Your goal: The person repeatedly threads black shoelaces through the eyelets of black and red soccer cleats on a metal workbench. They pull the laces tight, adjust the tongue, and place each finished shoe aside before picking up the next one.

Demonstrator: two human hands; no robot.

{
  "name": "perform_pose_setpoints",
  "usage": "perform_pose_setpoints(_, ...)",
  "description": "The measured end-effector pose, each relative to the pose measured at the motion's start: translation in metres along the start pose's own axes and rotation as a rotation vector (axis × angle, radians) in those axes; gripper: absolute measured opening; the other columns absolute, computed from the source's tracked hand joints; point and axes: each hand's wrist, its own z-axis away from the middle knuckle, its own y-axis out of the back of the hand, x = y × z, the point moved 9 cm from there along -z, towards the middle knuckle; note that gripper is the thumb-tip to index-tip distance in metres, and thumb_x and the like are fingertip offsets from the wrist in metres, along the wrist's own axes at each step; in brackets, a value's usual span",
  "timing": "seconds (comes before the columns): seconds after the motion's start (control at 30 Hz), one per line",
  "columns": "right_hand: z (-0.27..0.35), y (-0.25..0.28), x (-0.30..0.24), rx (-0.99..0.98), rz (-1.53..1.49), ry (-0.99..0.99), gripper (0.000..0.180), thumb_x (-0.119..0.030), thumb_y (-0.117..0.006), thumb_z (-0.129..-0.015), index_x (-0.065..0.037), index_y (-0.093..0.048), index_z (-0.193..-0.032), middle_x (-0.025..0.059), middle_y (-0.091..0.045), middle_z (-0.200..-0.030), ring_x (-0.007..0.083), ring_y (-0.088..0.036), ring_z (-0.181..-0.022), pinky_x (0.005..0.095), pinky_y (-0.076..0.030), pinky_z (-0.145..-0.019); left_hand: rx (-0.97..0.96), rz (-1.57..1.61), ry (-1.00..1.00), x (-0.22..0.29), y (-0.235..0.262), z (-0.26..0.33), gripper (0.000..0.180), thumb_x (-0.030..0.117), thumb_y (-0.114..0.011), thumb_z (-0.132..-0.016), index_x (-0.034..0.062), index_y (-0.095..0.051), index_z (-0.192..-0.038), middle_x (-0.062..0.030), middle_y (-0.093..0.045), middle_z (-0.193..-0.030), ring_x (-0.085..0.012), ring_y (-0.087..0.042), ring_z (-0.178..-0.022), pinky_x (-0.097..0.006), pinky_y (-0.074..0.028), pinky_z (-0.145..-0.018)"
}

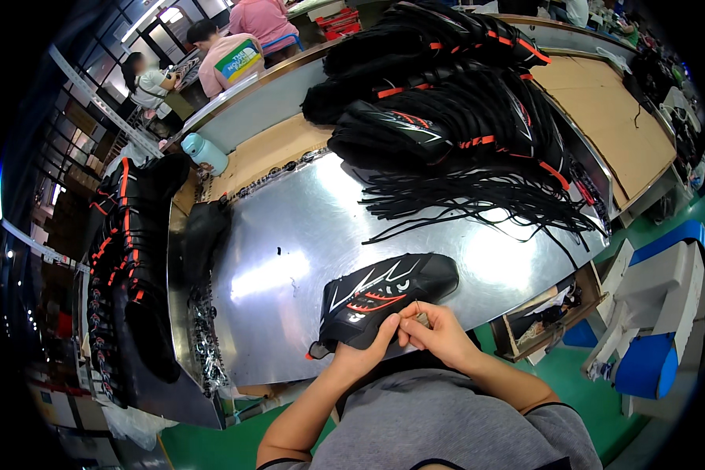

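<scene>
A black shoe upper (pixel 415 276) with white lines and red-orange marks lies on its side at the near edge of the metal table, its toe pointing right. My left hand (pixel 363 356) grips the upper's near edge, with its thumb showing and its other fingers mostly hidden by the upper. Close beside that thumb, my right hand (pixel 439 333) is closed in a pinch at the same edge. Whatever sits between its fingertips is too small to make out. Farther back lies a loose bundle of black laces (pixel 462 200).
Stacked black shoe uppers (pixel 446 129) fill the far right of the metal table (pixel 290 235). More uppers (pixel 129 227) line the left side. A blue bottle (pixel 204 153) stands at the back left. An open drawer (pixel 552 309) juts out at right. Other people sit beyond the partition.
</scene>
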Motion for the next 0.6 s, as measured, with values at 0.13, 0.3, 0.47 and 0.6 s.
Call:
perform_pose_setpoints(0.13, 0.001, 0.002, 0.000, 0.008, 0.071, -0.025, 0.013, -0.015, -0.058, -0.102, -0.003, -0.062, -0.099, 0.0005, -0.065, -0.076, 0.0035, -0.050, -0.061, 0.0205, -0.041, -0.055, 0.022, -0.001, -0.004, 0.005, -0.001, 0.000, 0.015, 0.014, -0.060, -0.099, 0.0013, -0.067, -0.094, -0.0020, -0.065, -0.081, -0.0115, -0.060, -0.074, -0.029, -0.048, -0.068)
perform_pose_setpoints(0.3, 0.019, 0.000, -0.028, 0.057, 0.323, 0.063, 0.014, -0.013, -0.058, -0.101, -0.002, -0.057, -0.109, 0.0032, -0.068, -0.081, 0.0090, -0.058, -0.064, 0.0256, -0.048, -0.059, 0.059, 0.040, 0.004, 0.011, 0.002, 0.000, 0.011, 0.012, -0.064, -0.097, 0.0008, -0.068, -0.096, -0.0015, -0.065, -0.082, -0.0109, -0.060, -0.074, -0.028, -0.048, -0.068)
perform_pose_setpoints(0.47, 0.032, 0.007, -0.056, 0.107, 0.559, 0.281, 0.018, -0.010, -0.059, -0.099, -0.001, -0.053, -0.113, 0.0114, -0.070, -0.085, 0.0220, -0.067, -0.067, 0.0329, -0.051, -0.060, 0.057, 0.003, -0.003, 0.008, 0.003, -0.001, 0.013, 0.011, -0.069, -0.094, 0.0002, -0.069, -0.101, -0.0022, -0.068, -0.088, -0.0106, -0.061, -0.078, -0.027, -0.049, -0.071)
perform_pose_setpoints(0.6, 0.029, 0.009, -0.066, 0.094, 0.787, 0.452, 0.019, -0.010, -0.064, -0.095, -0.001, -0.054, -0.110, 0.0150, -0.069, -0.082, 0.0313, -0.068, -0.068, 0.0372, -0.051, -0.059, 0.092, -0.024, -0.034, 0.012, 0.005, -0.002, 0.015, 0.010, -0.071, -0.093, -0.0002, -0.070, -0.103, -0.0038, -0.070, -0.091, -0.0125, -0.063, -0.080, -0.029, -0.050, -0.073)
